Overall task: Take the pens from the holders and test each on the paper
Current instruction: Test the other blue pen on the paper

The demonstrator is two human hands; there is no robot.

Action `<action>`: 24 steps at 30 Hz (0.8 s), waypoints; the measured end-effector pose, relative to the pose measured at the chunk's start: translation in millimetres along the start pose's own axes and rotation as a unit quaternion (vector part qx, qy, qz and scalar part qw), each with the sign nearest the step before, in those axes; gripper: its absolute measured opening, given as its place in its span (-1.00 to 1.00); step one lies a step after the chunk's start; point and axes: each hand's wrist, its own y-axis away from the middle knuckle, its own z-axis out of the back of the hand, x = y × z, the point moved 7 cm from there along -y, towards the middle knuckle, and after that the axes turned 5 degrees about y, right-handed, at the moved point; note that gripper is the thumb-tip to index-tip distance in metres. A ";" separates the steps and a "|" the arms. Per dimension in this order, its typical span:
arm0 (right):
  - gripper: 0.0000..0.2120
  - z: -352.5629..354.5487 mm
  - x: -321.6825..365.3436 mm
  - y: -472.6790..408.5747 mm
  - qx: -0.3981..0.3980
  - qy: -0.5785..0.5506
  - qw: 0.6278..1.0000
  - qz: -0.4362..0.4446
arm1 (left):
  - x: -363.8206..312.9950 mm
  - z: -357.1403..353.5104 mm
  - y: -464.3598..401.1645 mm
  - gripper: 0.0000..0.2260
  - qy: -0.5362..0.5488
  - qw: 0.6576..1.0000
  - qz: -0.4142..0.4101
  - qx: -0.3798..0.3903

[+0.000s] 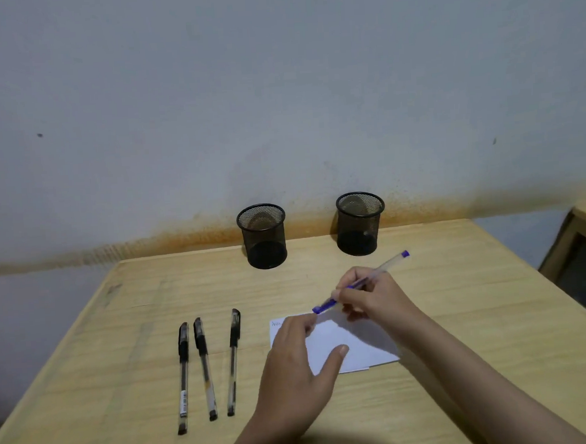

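On the pale wooden desk (pixel 445 315) a person has both hands over a small white sheet of paper (pixel 343 342), which lies flat a little toward four o'clock from the desk's middle. The right hand (pixel 371 296) hovers at the paper's twelve o'clock edge, its fingers curled and pinched round the clear barrel of a blue pen (pixel 360 283). The pen slants, its blue tail plug pointing up toward two o'clock and its blue capped end toward eight o'clock, just above the paper's far edge. The left hand (pixel 293 366) covers the paper's nine o'clock side; its thumb is stretched out flat on the sheet, apart from the other fingers, which reach toward the pen's blue end. Whether those fingertips actually touch the cap I cannot tell, as that spot is blurred. A faint scribble shows at the paper's far left corner.

At nine o'clock from the paper, well clear of it, three black pens lie side by side, nearly parallel, caps pointing away from the person: the left black pen (pixel 182 376), the middle black pen (pixel 204 368) and the right black pen (pixel 234 361).

At the desk's twelve o'clock edge, against the grey wall (pixel 276 85), stand two black mesh holders, upright and apart: the left holder (pixel 263 237) and the right holder (pixel 359 224). No pens stick out of either.
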 end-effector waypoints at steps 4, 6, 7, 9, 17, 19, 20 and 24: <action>-0.89 -11.5 -8.0 12.9 0.021 -0.031 0.999 -0.018 | 3.5 8.0 -1.3 -0.69 0.037 0.997 0.039 -0.058; -0.87 -14.2 -5.5 14.3 0.031 -0.039 0.999 -0.011 | 3.1 11.3 -1.0 -0.69 0.035 0.996 0.029 -0.075; -0.85 -15.0 -3.4 15.0 0.036 -0.041 0.999 -0.004 | 1.8 12.1 -1.2 -0.70 0.029 0.996 0.018 -0.077; -0.85 -16.9 -1.2 16.2 0.054 -0.047 0.997 0.006 | 0.2 13.8 -1.6 -0.76 0.019 0.996 -0.003 -0.082; -0.83 -21.1 -10.6 13.6 0.049 -0.114 0.992 -0.002 | -12.1 10.8 -3.5 -0.91 -0.069 0.992 -0.065 -0.082; -0.82 -20.0 -8.5 14.2 0.024 -0.125 0.992 0.006 | -16.9 11.9 -3.6 -0.83 -0.057 0.992 -0.070 -0.091; -0.80 -18.8 -7.0 14.8 0.013 -0.128 0.992 0.011 | -18.9 12.9 -3.3 -0.82 -0.050 0.992 -0.072 -0.095; -0.76 -14.9 -4.5 15.7 -0.023 -0.165 0.986 0.021 | -30.0 16.6 -4.6 -0.87 -0.031 0.991 -0.080 -0.106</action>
